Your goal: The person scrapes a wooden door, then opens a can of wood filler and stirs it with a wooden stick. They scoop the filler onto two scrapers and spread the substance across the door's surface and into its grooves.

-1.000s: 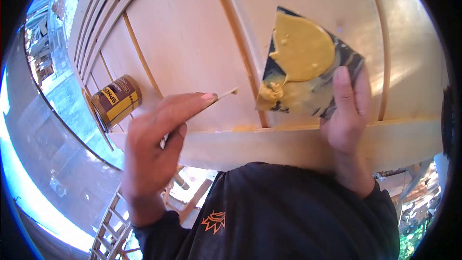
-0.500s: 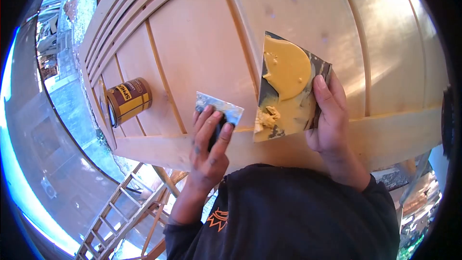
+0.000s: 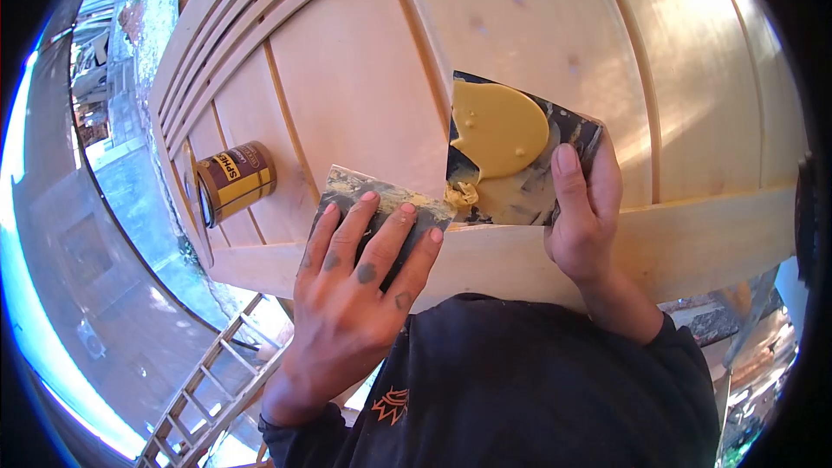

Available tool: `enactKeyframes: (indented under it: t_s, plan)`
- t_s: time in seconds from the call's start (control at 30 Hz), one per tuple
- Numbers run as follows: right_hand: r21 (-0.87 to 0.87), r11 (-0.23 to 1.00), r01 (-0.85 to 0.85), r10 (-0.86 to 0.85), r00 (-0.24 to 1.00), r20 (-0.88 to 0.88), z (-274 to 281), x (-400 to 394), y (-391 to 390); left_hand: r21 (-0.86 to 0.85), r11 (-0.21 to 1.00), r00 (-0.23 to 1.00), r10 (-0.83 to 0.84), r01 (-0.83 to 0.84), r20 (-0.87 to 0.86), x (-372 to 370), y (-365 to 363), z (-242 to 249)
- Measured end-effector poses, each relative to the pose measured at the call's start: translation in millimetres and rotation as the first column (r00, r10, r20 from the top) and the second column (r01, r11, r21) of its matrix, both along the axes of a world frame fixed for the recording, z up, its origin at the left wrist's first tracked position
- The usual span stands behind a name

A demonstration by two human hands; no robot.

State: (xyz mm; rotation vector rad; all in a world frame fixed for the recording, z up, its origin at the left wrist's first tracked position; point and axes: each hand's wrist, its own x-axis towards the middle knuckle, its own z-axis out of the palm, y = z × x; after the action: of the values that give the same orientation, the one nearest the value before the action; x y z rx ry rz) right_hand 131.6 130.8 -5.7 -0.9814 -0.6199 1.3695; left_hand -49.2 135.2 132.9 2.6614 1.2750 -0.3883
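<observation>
My left hand [image 3: 357,303] is closed on a flat putty spreader [image 3: 347,184], fingers lying across its dark face. Yellowish putty smears the spreader's upper edge. Its right corner is up against a small lump of putty [image 3: 462,198] at the lower left of a second plate. My right hand [image 3: 582,217] grips that dark putty plate [image 3: 579,132] by its right side, thumb on top and the other fingers mostly hidden behind. A broad, smooth pool of yellow putty [image 3: 503,130] covers much of the plate. Both tools are over the near part of a pale wooden panel [image 3: 355,78].
A brown and yellow can [image 3: 236,180] lies or stands at the panel's left end. Slatted strips [image 3: 251,22] run along the far left, and a wooden rail [image 3: 676,230] borders the near edge. Below left is a ladder [image 3: 208,381].
My left hand has turned flatter, bringing the spreader right to the putty lump. The putty plate in my right hand has shifted slightly left and tilted.
</observation>
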Motion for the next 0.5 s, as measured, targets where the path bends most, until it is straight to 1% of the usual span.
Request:
enactKeyframes:
  t_s: [0.1,0.2,0.3,0.33,0.47,0.5]
  plan:
    - [-0.026,0.999,0.043,-0.042,0.999,0.022,-9,1,0,-0.249,0.967,0.998,0.062,-0.057,0.010,-2,3,2]
    - [-0.034,0.989,0.143,-0.138,0.983,0.123,-6,2,4,-0.380,0.892,0.947,0.305,-0.246,0.101,-14,1,-12]
    - [-0.018,0.981,0.191,-0.187,0.972,0.146,-17,-1,6,-0.425,0.840,0.915,0.398,-0.336,0.062,-12,-8,-28]
    - [-0.021,0.981,0.192,-0.186,0.970,0.156,-18,-2,6,-0.433,0.842,0.923,0.381,-0.323,0.051,-13,-13,-36]
    - [-0.036,0.983,0.178,-0.168,0.967,0.192,-23,-2,8,-0.355,0.859,0.911,0.409,-0.369,0.043,-4,-25,-54]
    - [-0.041,0.984,0.172,-0.161,0.967,0.197,-23,-2,7,-0.372,0.852,0.912,0.409,-0.368,0.036,-2,-27,-57]
